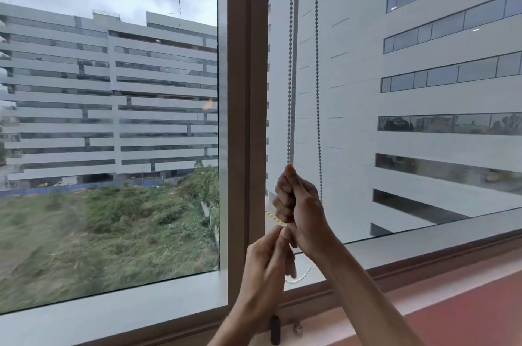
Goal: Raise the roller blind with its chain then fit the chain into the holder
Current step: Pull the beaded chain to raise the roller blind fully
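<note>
A grey beaded chain [290, 77] hangs in two strands in front of the right window pane, just right of the brown mullion. My right hand [299, 204] is fisted around the left strand, thumb side up. Below it my left hand [268, 258] pinches the same strand between thumb and fingertips. The chain's bottom loop [300, 278] curves out under my left hand near the sill. The right strand [318, 119] hangs free behind my right hand. The blind itself is out of the frame. A dark piece [275, 330] and a small metal fitting [297, 328] sit on the sill below my left wrist.
The brown window mullion [248, 119] stands just left of the chain. A grey window ledge [423, 235] and a reddish sill [466, 306] run along the bottom right. Buildings and a grassy lot show through the glass.
</note>
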Demonstrator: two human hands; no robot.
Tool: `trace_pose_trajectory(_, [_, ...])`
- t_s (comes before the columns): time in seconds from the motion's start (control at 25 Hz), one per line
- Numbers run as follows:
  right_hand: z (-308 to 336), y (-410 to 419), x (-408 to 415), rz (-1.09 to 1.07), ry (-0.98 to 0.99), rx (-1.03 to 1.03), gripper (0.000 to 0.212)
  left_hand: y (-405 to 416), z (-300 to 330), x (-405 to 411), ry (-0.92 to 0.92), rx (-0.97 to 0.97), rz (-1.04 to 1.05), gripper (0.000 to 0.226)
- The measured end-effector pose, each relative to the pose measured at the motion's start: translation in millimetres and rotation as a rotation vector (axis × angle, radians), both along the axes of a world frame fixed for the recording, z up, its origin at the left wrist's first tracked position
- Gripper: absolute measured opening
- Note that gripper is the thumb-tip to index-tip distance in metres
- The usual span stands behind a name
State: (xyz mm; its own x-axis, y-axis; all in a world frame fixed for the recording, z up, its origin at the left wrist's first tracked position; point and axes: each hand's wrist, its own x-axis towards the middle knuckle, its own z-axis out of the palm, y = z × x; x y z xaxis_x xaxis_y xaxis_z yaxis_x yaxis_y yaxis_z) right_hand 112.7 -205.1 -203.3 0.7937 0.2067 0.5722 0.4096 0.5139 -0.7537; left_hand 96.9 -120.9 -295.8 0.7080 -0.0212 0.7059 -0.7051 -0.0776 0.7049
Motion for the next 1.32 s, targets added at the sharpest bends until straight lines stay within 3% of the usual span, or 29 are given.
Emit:
trace_pose_trajectory(0.08, [0.6, 1.1, 2.5, -0.016, -0.013, -0.002, 0.044, 12.4, 9.9, -1.2, 0.01, 0.077, 0.053, 0.05])
trace_pose_trajectory(0.28, [4.3, 2.8, 2.8, -0.024, -0.047, -0.012, 0.041, 30.1, 91.5, -4.5, -0.063, -0.09, 0.179, 0.051])
trace_pose_trajectory(0.48, [6.8, 7.1, 3.5, 0.06, -0.103, -0.069, 0.044, 17.8, 204.1, 4.0, -0.111, -0.111, 0.067, 0.033])
trace_pose_trajectory(0.72, [13.5, -2.5, 11.7, -0.106, -0.109, -0.336, 0.056, 7.1, 278.4, 4.3, -0.048, -0.362, -0.101, 0.023])
trace_pose_trajectory(1.0, [158.5, -16.0, 12.8, -0.555, -0.393, -0.356, 0.042, 9.0, 295.2, 1.1, -0.05, -0.405, -0.073, 0.024])
trace_pose_trajectory(1.16, [238.7, -1.0, 1.8, -0.349, -0.308, -0.219, 0.034, 9.0, 301.6, 0.1, -0.089, -0.412, -0.049, 0.024])
trace_pose_trajectory(1.32, [275.2, 13.8, -9.9, -0.119, -0.258, -0.102, 0.035, 8.0, 301.9, 5.3, -0.13, -0.395, 0.024, 0.03])
